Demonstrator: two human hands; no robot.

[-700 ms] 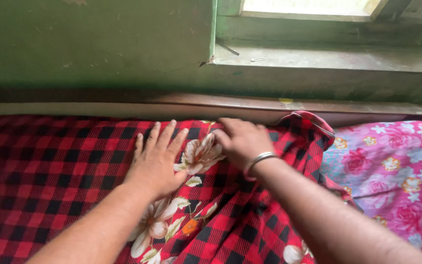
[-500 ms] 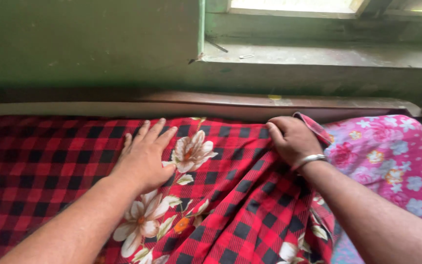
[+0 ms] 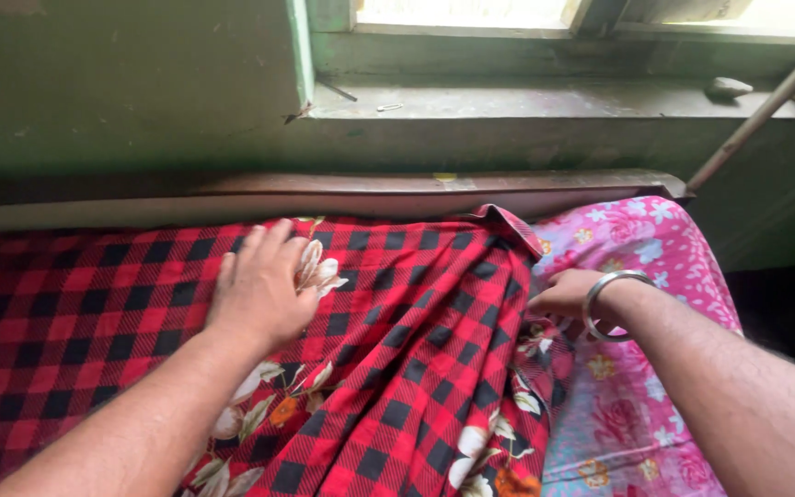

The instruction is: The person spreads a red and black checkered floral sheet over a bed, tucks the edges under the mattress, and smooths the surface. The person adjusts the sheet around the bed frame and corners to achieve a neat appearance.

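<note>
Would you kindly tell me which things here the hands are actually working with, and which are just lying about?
In hand:
- red and black checked cloth: left hand pressed flat on it, right hand gripping its edge
- pink floral sheet beneath it

Lying about:
- stone on the window ledge
- small metal clip on the ledge
- slanted pole

Red-and-black checked cloth point(image 3: 397, 350) with white flowers; pink floral sheet point(image 3: 664, 248); green wall point(image 3: 121, 83).

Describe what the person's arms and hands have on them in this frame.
Both forearms are bare, with no sleeves in view. The left hand wears nothing: no ring, no band. The right hand has a plain silver-coloured bangle round the wrist, smooth and unmarked. No gloves or watch show.
</note>
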